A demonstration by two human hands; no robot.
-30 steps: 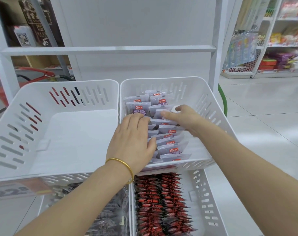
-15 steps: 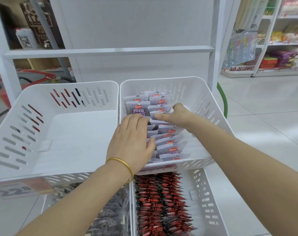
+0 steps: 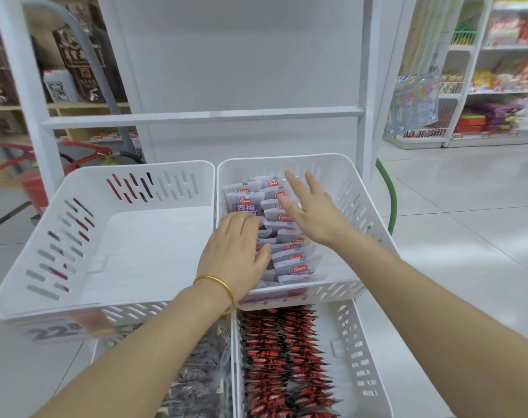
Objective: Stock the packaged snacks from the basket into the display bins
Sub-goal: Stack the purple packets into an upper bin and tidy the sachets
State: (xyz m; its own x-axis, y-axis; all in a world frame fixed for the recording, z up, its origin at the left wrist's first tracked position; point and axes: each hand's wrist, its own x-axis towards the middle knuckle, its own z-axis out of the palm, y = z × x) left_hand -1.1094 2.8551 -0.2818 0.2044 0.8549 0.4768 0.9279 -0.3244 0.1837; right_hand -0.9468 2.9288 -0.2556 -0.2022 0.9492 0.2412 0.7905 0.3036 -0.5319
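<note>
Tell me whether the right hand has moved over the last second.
Yes. The right hand opened and reached toward the back wall of the white slotted plastic bin.

- The one view looks from head height, above the near edges of the left upper bin (image 3: 154, 236) and the right upper bin (image 3: 354, 206), facing forward and tilted down.
- It is close: the right upper bin (white, slotted walls) sits at frame centre, and both forearms (image 3: 136, 357) enter from the bottom edge.
- The wide lens also takes in the lower bins (image 3: 357, 357) beneath, the shelf frame (image 3: 367, 86) behind, and the aisle floor (image 3: 468, 221) at right.
</note>
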